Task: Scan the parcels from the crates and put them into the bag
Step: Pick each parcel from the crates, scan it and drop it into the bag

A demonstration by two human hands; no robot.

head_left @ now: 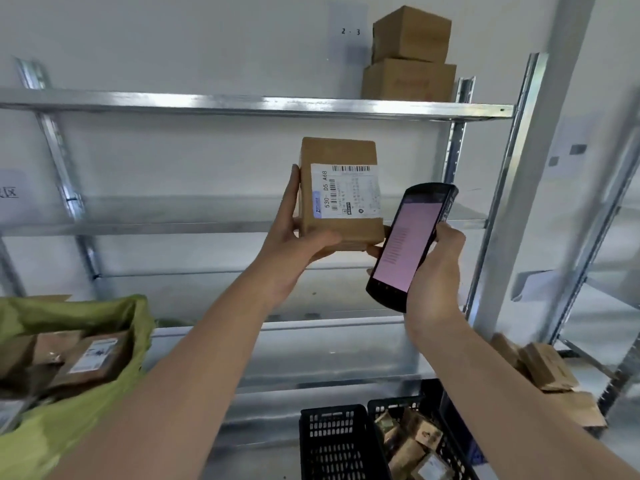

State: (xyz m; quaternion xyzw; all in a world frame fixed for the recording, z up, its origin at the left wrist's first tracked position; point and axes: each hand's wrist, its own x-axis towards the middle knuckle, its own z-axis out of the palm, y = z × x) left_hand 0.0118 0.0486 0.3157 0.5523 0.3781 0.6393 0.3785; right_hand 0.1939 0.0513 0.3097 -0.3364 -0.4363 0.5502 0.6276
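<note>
Left hand (pixel 294 237) grips a labelled parcel (pixel 341 195) up high, right hand (pixel 436 268) holds the scanner (pixel 410 244) just beside it.

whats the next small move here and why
Probably tilt the scanner in the right hand toward the label on the parcel that the left hand holds up: its screen faces the camera and the label is in plain sight beside it.
</note>
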